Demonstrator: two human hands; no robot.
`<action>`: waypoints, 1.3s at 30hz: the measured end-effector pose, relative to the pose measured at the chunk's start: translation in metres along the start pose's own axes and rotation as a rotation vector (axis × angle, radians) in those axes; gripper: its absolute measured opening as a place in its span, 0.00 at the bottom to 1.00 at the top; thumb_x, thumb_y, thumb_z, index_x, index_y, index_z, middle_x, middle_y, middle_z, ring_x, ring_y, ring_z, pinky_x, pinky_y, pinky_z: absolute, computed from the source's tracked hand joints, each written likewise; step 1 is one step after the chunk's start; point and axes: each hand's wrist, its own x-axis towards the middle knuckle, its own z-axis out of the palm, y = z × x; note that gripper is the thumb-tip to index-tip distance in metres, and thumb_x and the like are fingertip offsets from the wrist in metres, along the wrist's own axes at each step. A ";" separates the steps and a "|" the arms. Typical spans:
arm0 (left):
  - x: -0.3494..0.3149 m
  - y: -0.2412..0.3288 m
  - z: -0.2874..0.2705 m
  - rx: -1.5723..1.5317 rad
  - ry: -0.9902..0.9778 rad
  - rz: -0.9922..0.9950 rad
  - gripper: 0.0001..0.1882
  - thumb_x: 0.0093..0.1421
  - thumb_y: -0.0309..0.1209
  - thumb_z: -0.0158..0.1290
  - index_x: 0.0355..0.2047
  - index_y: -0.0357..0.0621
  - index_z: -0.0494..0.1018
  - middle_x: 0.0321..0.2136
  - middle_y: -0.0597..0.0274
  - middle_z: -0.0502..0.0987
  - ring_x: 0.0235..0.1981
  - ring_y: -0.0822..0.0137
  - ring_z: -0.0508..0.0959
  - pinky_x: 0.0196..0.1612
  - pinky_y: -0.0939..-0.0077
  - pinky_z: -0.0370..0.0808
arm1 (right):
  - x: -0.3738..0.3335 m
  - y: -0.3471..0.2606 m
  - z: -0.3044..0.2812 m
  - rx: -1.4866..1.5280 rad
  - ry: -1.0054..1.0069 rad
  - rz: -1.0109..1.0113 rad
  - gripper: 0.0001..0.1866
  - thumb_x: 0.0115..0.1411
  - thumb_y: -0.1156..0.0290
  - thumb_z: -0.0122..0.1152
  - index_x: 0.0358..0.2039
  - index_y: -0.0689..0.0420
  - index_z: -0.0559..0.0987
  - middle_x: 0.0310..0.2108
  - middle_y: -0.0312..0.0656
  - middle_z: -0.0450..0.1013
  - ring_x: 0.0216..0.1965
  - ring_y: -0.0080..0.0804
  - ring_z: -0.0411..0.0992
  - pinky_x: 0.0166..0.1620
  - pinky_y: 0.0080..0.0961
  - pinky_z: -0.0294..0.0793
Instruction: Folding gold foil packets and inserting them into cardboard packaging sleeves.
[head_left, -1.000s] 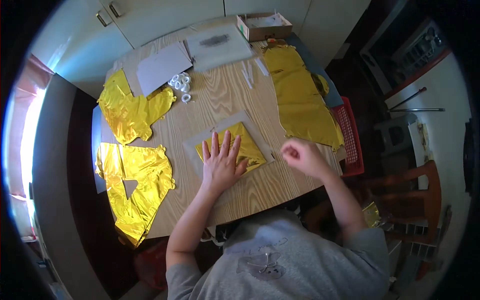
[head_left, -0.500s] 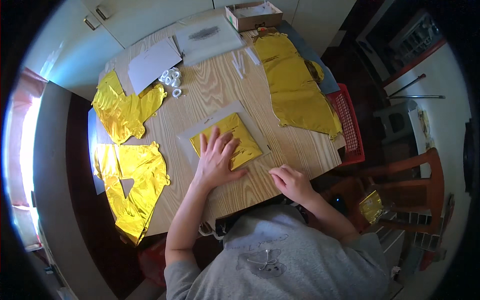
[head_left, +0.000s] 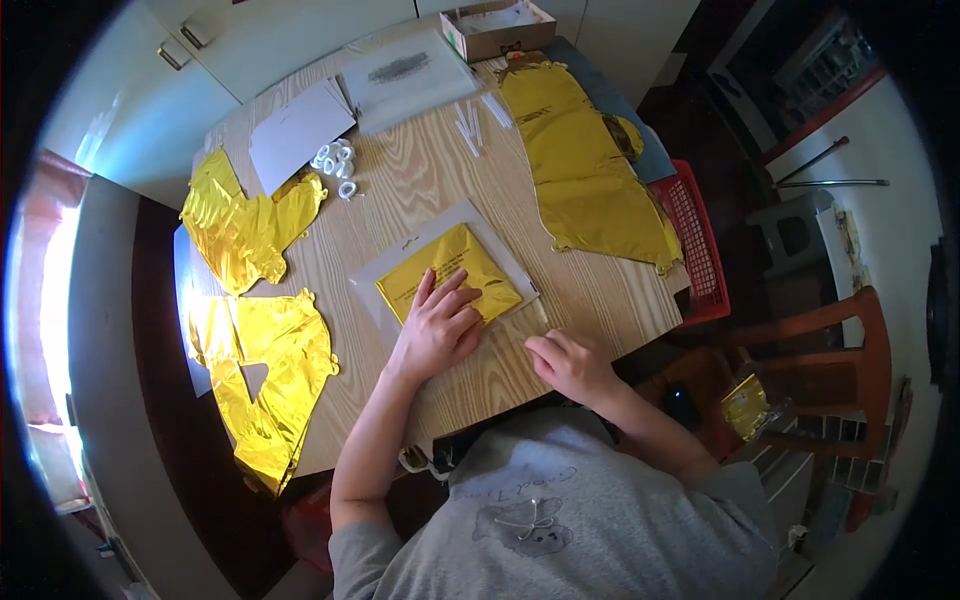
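Observation:
A clear plastic bag (head_left: 369, 292) with a folded gold foil balloon (head_left: 490, 268) inside lies on the table in front of me. My left hand (head_left: 437, 328) rests on its near left part, index and middle fingers stretched over the gold and the others bent. Right of the bag's near corner, my right hand (head_left: 570, 366) is closed in a pinch at the tabletop. Whatever sits between its fingertips is too small to make out.
Flat gold foil balloons lie at the left (head_left: 285, 340), far left (head_left: 235, 235) and right (head_left: 590, 160). Farther back are white ribbon rolls (head_left: 335, 157), white cards (head_left: 295, 135), clear bags (head_left: 408, 85), white straws (head_left: 467, 130) and a cardboard box (head_left: 498, 38). A red basket (head_left: 703, 245) stands right of the table.
My left hand's spread fingers have drawn together, with some bending and the thumb tucking in. My right hand has shifted slightly left, still pinched.

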 end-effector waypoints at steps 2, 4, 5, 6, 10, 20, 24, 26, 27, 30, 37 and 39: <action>0.000 0.001 -0.001 -0.004 -0.016 -0.008 0.06 0.51 0.31 0.59 0.27 0.46 0.73 0.45 0.61 0.75 0.59 0.53 0.69 0.63 0.41 0.57 | 0.006 -0.003 0.001 -0.043 -0.022 -0.008 0.11 0.52 0.72 0.63 0.36 0.52 0.73 0.26 0.36 0.69 0.28 0.32 0.74 0.30 0.29 0.75; 0.000 0.001 -0.002 -0.009 -0.032 -0.014 0.06 0.52 0.31 0.59 0.28 0.46 0.73 0.46 0.60 0.74 0.60 0.53 0.68 0.64 0.41 0.56 | 0.010 -0.002 0.005 -0.076 -0.019 0.015 0.11 0.53 0.72 0.63 0.36 0.52 0.72 0.26 0.37 0.70 0.27 0.33 0.74 0.29 0.30 0.75; 0.000 0.002 -0.003 -0.012 -0.041 -0.016 0.06 0.52 0.31 0.59 0.28 0.46 0.73 0.47 0.60 0.74 0.60 0.53 0.67 0.64 0.41 0.56 | 0.011 -0.001 0.008 -0.094 -0.019 0.026 0.11 0.53 0.72 0.62 0.36 0.52 0.71 0.27 0.37 0.70 0.27 0.34 0.74 0.29 0.31 0.75; 0.000 0.002 -0.004 -0.014 -0.049 -0.019 0.06 0.52 0.31 0.59 0.28 0.46 0.73 0.48 0.59 0.73 0.61 0.53 0.66 0.64 0.41 0.56 | 0.014 0.000 0.010 -0.109 -0.021 0.049 0.11 0.53 0.72 0.62 0.35 0.53 0.71 0.27 0.38 0.70 0.27 0.34 0.74 0.29 0.31 0.76; 0.002 0.004 -0.007 0.000 -0.069 -0.028 0.09 0.53 0.33 0.59 0.32 0.46 0.73 0.52 0.53 0.71 0.61 0.52 0.66 0.64 0.43 0.56 | 0.026 0.009 0.014 -0.157 -0.012 0.101 0.09 0.55 0.72 0.60 0.35 0.54 0.70 0.27 0.40 0.71 0.27 0.37 0.75 0.29 0.33 0.77; 0.000 0.000 0.004 0.034 -0.046 -0.225 0.26 0.57 0.37 0.56 0.53 0.37 0.69 0.61 0.43 0.62 0.63 0.46 0.62 0.64 0.53 0.58 | 0.035 0.022 0.004 -0.083 -0.009 0.042 0.09 0.58 0.72 0.57 0.39 0.59 0.74 0.29 0.42 0.71 0.33 0.38 0.74 0.37 0.33 0.76; 0.001 0.007 0.002 0.221 -0.046 -0.249 0.27 0.57 0.39 0.55 0.56 0.43 0.68 0.62 0.41 0.60 0.65 0.42 0.58 0.65 0.45 0.53 | 0.032 0.026 0.002 -0.062 -0.057 0.000 0.13 0.56 0.75 0.55 0.42 0.63 0.77 0.30 0.41 0.70 0.34 0.37 0.73 0.40 0.31 0.75; 0.001 0.007 0.004 0.223 -0.076 -0.273 0.27 0.57 0.39 0.54 0.57 0.46 0.67 0.62 0.40 0.60 0.65 0.40 0.56 0.65 0.42 0.50 | 0.032 0.027 0.002 -0.060 -0.063 -0.022 0.13 0.55 0.76 0.54 0.41 0.64 0.78 0.30 0.41 0.70 0.34 0.37 0.72 0.40 0.30 0.74; 0.001 0.007 0.004 0.223 -0.091 -0.285 0.28 0.58 0.40 0.54 0.58 0.47 0.66 0.62 0.40 0.59 0.66 0.39 0.55 0.65 0.40 0.49 | 0.033 0.027 0.002 -0.053 -0.062 -0.029 0.14 0.55 0.76 0.54 0.42 0.64 0.78 0.30 0.41 0.70 0.34 0.36 0.72 0.41 0.30 0.74; 0.000 0.006 0.004 0.212 -0.091 -0.280 0.29 0.58 0.40 0.53 0.59 0.47 0.65 0.62 0.40 0.59 0.66 0.40 0.55 0.65 0.39 0.49 | 0.033 0.027 0.001 -0.043 -0.062 -0.053 0.14 0.55 0.76 0.54 0.42 0.64 0.78 0.30 0.41 0.70 0.35 0.35 0.72 0.41 0.29 0.74; 0.000 0.005 0.003 0.215 -0.107 -0.280 0.29 0.58 0.40 0.53 0.59 0.47 0.64 0.62 0.40 0.59 0.66 0.40 0.55 0.65 0.40 0.48 | 0.033 0.032 0.003 -0.062 -0.055 -0.119 0.14 0.56 0.75 0.54 0.43 0.64 0.78 0.30 0.40 0.70 0.35 0.34 0.71 0.41 0.28 0.74; 0.000 0.005 0.003 0.218 -0.110 -0.276 0.29 0.59 0.40 0.52 0.59 0.46 0.64 0.62 0.40 0.60 0.66 0.40 0.55 0.65 0.40 0.48 | 0.033 0.034 0.004 -0.051 -0.048 -0.137 0.14 0.56 0.75 0.55 0.42 0.64 0.78 0.29 0.40 0.70 0.35 0.34 0.71 0.41 0.28 0.74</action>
